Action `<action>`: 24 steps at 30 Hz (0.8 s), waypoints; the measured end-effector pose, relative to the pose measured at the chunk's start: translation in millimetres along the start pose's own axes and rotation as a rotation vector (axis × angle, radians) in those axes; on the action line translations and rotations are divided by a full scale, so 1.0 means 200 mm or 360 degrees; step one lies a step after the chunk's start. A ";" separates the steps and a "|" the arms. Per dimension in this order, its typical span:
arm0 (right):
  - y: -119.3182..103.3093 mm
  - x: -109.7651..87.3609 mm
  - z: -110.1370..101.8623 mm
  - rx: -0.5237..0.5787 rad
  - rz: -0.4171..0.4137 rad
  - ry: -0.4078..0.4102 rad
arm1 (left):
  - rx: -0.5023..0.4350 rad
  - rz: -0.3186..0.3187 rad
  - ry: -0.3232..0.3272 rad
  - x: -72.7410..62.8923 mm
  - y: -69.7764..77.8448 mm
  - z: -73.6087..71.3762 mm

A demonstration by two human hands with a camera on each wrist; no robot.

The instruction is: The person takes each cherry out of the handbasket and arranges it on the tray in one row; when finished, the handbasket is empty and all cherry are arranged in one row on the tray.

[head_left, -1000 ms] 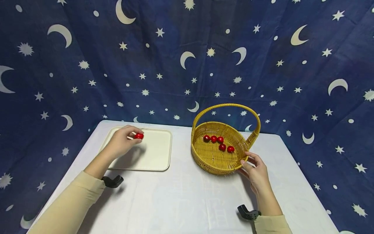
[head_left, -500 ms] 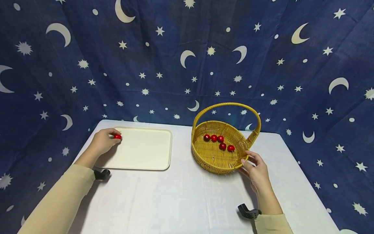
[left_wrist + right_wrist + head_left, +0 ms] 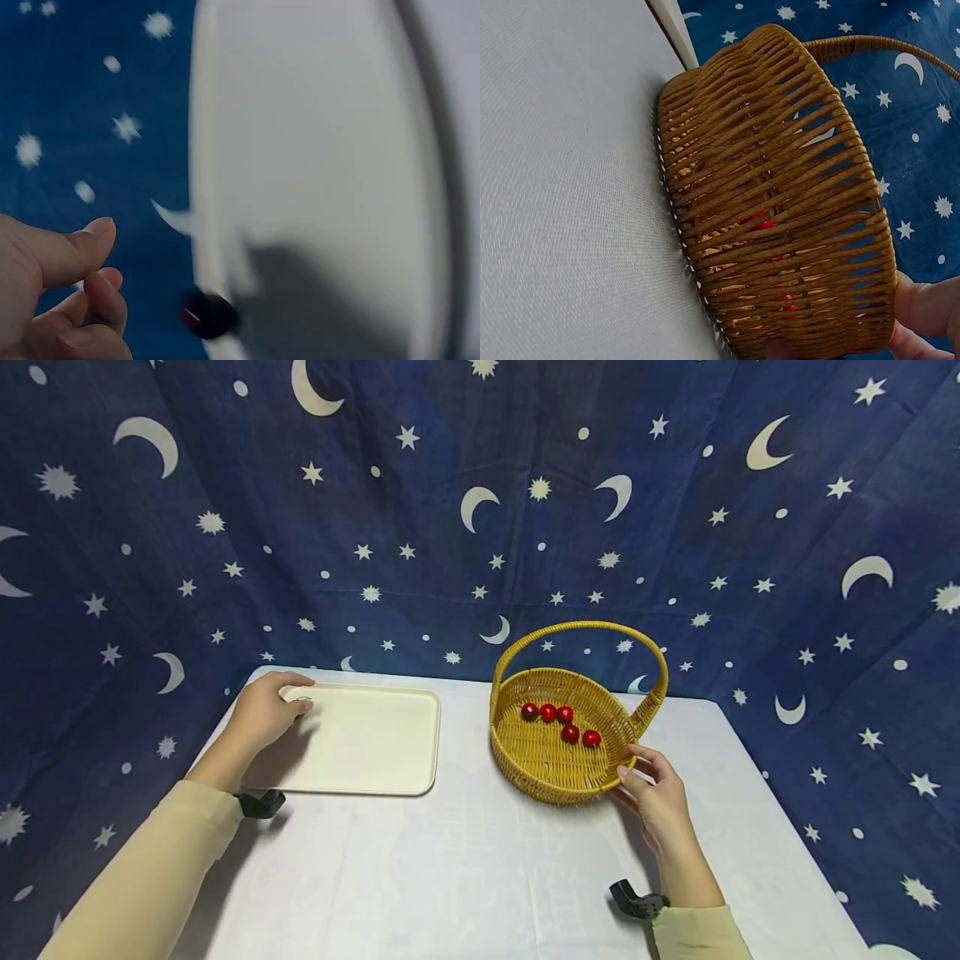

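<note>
My left hand [image 3: 262,710] hovers over the left end of a cream tray [image 3: 375,743], thumb and forefinger parted in the head view. In the left wrist view a dark red cherry [image 3: 206,313] lies at the tray's edge, apart from the fingertips; in the head view the hand hides it. My right hand [image 3: 660,797] holds the near right rim of a yellow wicker basket [image 3: 551,770], thumb over the rim and fingers outside. Several red cherries [image 3: 548,713] lie on the basket's floor, and bits of red show through its weave in the right wrist view.
A white cloth covers the table [image 3: 450,860]. The basket's tall arched handle [image 3: 581,625] rises above its bowl. Behind and at both sides hangs a dark blue curtain [image 3: 420,510] with moons and stars.
My left hand carried a cherry leftward across the tray, then its fingers parted and the cherry left its grip. The right hand has kept its hold on the basket.
</note>
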State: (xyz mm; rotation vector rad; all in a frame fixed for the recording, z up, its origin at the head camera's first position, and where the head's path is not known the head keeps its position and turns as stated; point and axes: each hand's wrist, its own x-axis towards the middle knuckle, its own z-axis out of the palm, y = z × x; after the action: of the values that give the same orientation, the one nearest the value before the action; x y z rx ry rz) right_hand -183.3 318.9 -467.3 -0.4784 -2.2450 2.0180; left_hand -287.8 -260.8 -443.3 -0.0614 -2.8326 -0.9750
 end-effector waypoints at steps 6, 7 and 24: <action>0.00 0.00 -0.01 -0.0020 0.0034 0.0012 | -0.0129 0.0182 0.0000 -0.05 0.28 0.01; 0.00 0.00 -0.01 -0.0016 0.0036 0.0009 | -0.0150 0.0214 -0.0004 -0.06 0.33 0.02; 0.00 0.00 -0.01 -0.0050 0.0038 0.0005 | -0.0423 0.0741 -0.0477 -0.17 1.17 0.59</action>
State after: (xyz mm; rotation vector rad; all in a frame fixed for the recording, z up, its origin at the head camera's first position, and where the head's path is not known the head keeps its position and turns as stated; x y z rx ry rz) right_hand -183.3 320.1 -466.2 -0.5127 -2.2831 1.9945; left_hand -248.5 -2.5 -397.8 -0.9196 -2.7063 -1.2957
